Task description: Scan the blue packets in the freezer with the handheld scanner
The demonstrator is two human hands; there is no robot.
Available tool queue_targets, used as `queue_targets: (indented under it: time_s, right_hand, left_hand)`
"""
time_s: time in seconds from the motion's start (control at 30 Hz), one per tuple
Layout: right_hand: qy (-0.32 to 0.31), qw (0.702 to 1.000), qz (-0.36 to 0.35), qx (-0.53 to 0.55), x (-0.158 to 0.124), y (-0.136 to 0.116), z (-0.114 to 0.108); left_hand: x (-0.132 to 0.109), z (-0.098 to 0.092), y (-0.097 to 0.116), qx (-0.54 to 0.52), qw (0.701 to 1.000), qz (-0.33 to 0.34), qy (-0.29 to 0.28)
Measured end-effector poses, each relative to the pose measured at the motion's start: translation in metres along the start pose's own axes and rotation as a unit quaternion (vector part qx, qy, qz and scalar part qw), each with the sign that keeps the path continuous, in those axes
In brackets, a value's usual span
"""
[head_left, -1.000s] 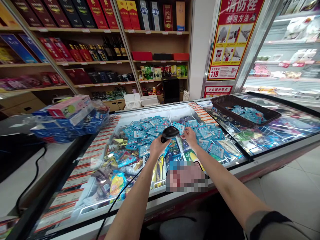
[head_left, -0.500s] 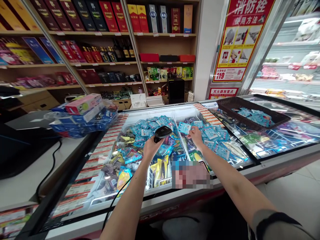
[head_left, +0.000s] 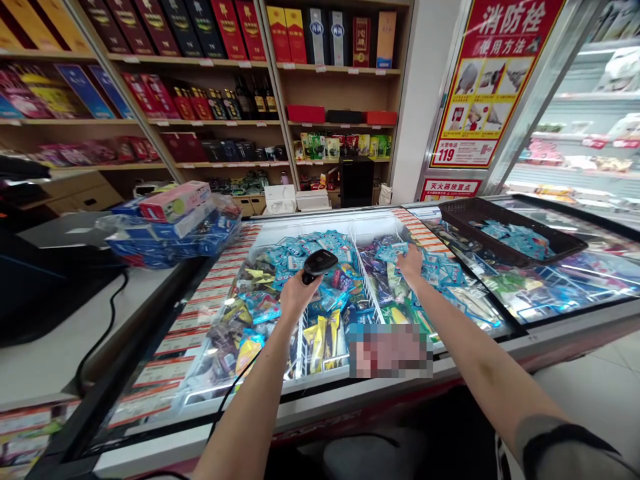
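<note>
In my left hand is a black handheld barcode scanner, its head angled to the right over the chest freezer; its cable trails down along my forearm. My right hand is farther right, above the freezer's right-hand compartment, fingers bent and closed on the edge of a small blue packet. My fingertips are partly hidden there. More blue packets lie around that hand. Across the white wire divider, a second heap of blue packets covers the back of the left compartment, behind the scanner.
Colourful frozen-snack wrappers fill the freezer's front. A dark brown tray holding blue packets rests on the right-hand glass. Plastic-wrapped boxes sit at the left on the freezer edge. A blurred-out patch covers something on the front rim.
My right hand has moved right and away from the divider, down among the blue packets; the packet held up flat before no longer shows there. The scanner has shifted slightly left.
</note>
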State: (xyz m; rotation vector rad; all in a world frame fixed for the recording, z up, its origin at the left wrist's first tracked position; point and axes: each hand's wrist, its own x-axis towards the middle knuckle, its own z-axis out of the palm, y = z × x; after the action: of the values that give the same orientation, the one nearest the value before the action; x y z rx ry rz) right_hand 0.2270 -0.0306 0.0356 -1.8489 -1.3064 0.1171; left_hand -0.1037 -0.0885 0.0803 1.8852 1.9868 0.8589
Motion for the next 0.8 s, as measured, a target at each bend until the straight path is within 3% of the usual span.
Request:
queue_targets:
  time_s: [0.1, 0.23, 0.37, 0.53, 0.8]
  right_hand:
    - [-0.011, 0.998, -0.028, -0.047, -0.007, -0.010, 0.010]
    - [-0.100, 0.975, -0.189, -0.051, -0.019, -0.032, 0.037]
    - [-0.189, 0.931, -0.309, -0.050, -0.030, -0.056, 0.064]
    - [-0.232, 0.914, -0.327, -0.066, -0.040, -0.071, 0.077]
    - [-0.201, 0.933, -0.295, -0.048, -0.050, -0.048, 0.055]
  left_hand:
    - [0.007, 0.000, -0.010, -0.010, 1.000, -0.009, 0.005]
    - [0.011, 0.001, -0.017, -0.025, 1.000, -0.013, 0.004]
    - [0.010, 0.001, -0.017, -0.035, 0.999, -0.003, -0.003]
    - [0.010, 0.001, -0.017, -0.031, 0.999, -0.009, -0.006]
    - [0.008, -0.001, -0.012, -0.017, 1.000, 0.000, -0.005]
